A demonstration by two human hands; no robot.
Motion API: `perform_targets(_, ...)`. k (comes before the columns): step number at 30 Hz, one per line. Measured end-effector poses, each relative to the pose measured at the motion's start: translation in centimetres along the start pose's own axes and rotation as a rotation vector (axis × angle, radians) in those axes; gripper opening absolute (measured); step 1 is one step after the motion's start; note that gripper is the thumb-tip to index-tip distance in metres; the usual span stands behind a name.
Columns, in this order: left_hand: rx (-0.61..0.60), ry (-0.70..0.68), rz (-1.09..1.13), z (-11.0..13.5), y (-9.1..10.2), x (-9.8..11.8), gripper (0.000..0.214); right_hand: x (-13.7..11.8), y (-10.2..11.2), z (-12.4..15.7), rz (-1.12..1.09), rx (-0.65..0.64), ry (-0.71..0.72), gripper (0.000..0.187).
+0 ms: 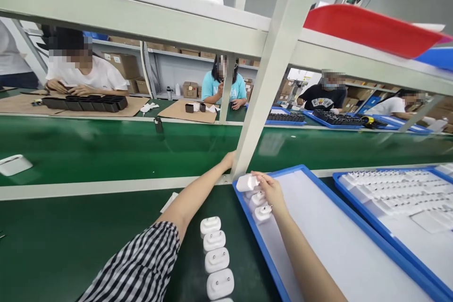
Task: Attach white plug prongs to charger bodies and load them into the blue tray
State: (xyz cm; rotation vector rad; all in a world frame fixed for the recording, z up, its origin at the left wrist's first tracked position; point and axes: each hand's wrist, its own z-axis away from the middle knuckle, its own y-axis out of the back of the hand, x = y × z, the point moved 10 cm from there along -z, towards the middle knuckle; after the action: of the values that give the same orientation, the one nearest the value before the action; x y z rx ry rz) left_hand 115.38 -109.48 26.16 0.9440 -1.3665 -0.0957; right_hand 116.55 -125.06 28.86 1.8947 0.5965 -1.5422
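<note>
My right hand (272, 190) pinches a white plug adapter (245, 183) over the far left corner of a blue tray (255, 233). Below that hand, more white plug adapters (262, 213) stand in the tray along its left side, pins up. My left hand (229, 160) reaches forward to the post (253, 118); its fingers are hidden behind it. Between my arms, a row of white two-pin plug adapters (217, 260) stands on the green bench (184, 264). A small white piece (169, 203) lies partly behind my left forearm.
A second blue tray (348, 198) at the right holds rows of white adapters. Beyond the bench runs a green conveyor belt (106, 144) carrying a white case (14, 165) and a black piece (158, 125). A shelf beam (141, 19) crosses overhead. Several co-workers sit opposite.
</note>
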Motion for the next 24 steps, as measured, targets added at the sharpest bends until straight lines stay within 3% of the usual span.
perform_targets(4, 0.112, 0.135, -0.086, 5.4, 5.6, -4.1, 0.040, -0.3, 2.3, 0.7, 0.122, 0.219, 0.002, 0.031)
perform_targets(8, 0.198, 0.224, -0.189, 14.5, 10.6, -7.1, 0.037, -1.3, 2.4, 0.8, 0.409, 0.234, 0.019, 0.031)
perform_targets(11, 0.173, 0.273, -0.247, 20.0, 11.5, -8.5, 0.038, -1.9, 1.4, 0.2, 0.542, 0.143, 0.006, 0.027)
perform_targets(14, 0.117, 0.296, -0.286, 22.6, 11.2, -8.8, 0.040, -2.3, 0.4, -0.5, 0.562, 0.050, -0.013, 0.017)
perform_targets(17, 0.112, 0.230, -0.374, 22.4, 11.1, -6.9, 0.043, -2.3, -0.2, -0.9, 0.577, -0.010, -0.043, 0.015)
perform_targets(20, 0.209, 0.079, -0.466, 20.8, 11.1, -2.4, 0.045, -1.8, -0.5, -1.1, 0.568, -0.051, -0.086, 0.016)
perform_targets(22, 0.185, -0.024, -0.432, 19.3, 9.7, 1.1, 0.043, -1.0, -0.7, -1.2, 0.537, -0.099, -0.133, 0.020)
perform_targets(24, 0.069, -0.080, -0.359, 17.5, 7.3, 4.0, 0.042, -0.1, -0.8, -1.1, 0.485, -0.144, -0.180, 0.030)
